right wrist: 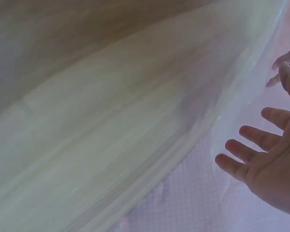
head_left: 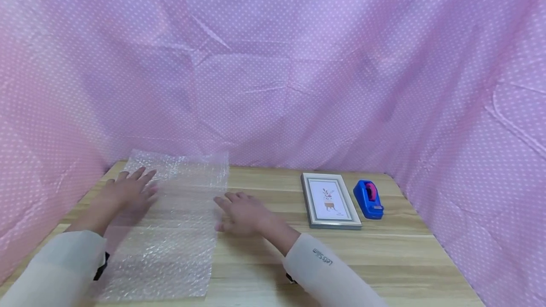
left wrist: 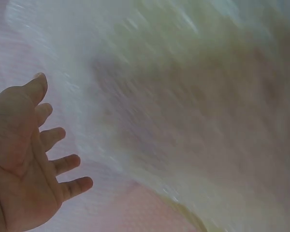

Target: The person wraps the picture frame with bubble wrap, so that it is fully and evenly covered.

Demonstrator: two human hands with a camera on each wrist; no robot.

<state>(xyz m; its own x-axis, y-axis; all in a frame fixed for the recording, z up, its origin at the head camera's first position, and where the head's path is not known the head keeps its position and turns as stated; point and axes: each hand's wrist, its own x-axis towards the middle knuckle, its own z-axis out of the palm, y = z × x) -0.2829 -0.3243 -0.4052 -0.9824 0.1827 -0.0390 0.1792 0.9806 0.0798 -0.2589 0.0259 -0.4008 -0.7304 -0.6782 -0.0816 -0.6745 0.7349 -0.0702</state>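
A clear sheet of bubble wrap (head_left: 170,236) lies spread over the left part of the wooden table. Above its left side hovers my left hand (head_left: 130,191), palm down with the fingers spread. My right hand (head_left: 243,212) is at the sheet's right edge, fingers extended and pointing left. Neither hand grips anything. In the left wrist view the left hand (left wrist: 26,164) shows its palm, fingers apart, beside the blurred sheet (left wrist: 183,111). The right wrist view shows the right hand (right wrist: 275,159) with straight, separated fingers.
Right of the hands, a framed picture (head_left: 330,200) with a plant drawing lies face up on the table (head_left: 384,255). Beside it stands a blue tape dispenser (head_left: 366,203) with a pink roll core. A pink dotted curtain (head_left: 273,70) surrounds the table's back and sides.
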